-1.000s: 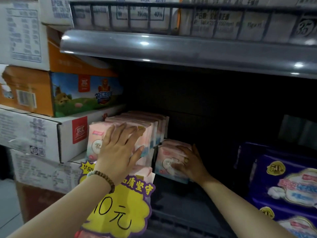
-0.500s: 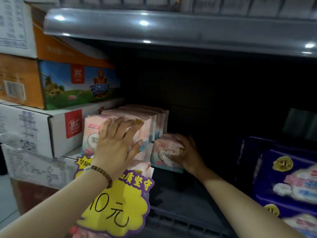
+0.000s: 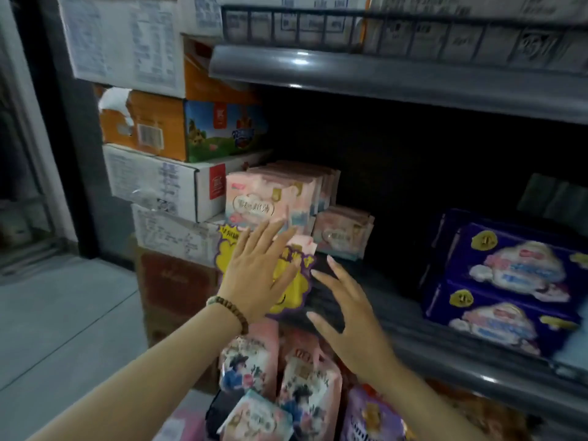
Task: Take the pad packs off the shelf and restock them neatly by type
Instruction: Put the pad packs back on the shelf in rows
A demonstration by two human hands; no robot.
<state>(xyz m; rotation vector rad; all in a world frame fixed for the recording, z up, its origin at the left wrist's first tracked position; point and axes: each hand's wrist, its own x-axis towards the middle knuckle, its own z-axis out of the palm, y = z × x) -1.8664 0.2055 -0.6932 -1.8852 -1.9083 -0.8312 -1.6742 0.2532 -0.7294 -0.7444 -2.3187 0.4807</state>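
A row of pink pad packs [image 3: 267,198] stands upright at the left end of the dark shelf [image 3: 397,281]. A smaller pink pack [image 3: 342,233] stands just to their right. My left hand [image 3: 257,275], with a bead bracelet on the wrist, is open with fingers spread, in front of the pink row and over a yellow price sign [image 3: 292,281]. My right hand [image 3: 350,316] is open too, hovering in front of the shelf edge below the smaller pack. Neither hand holds anything. Purple pad packs [image 3: 506,281] are stacked at the shelf's right.
Cardboard cartons [image 3: 178,154] are piled left of the shelf. Several assorted pad packs [image 3: 280,377] lie on the level below my hands. A grey upper shelf [image 3: 397,74] with boxes overhangs. Grey floor [image 3: 63,313] lies to the left.
Both hands have let go of the pink packs and pulled back toward me. The smaller pack now stands by itself beside the row. The view has shifted left and down.
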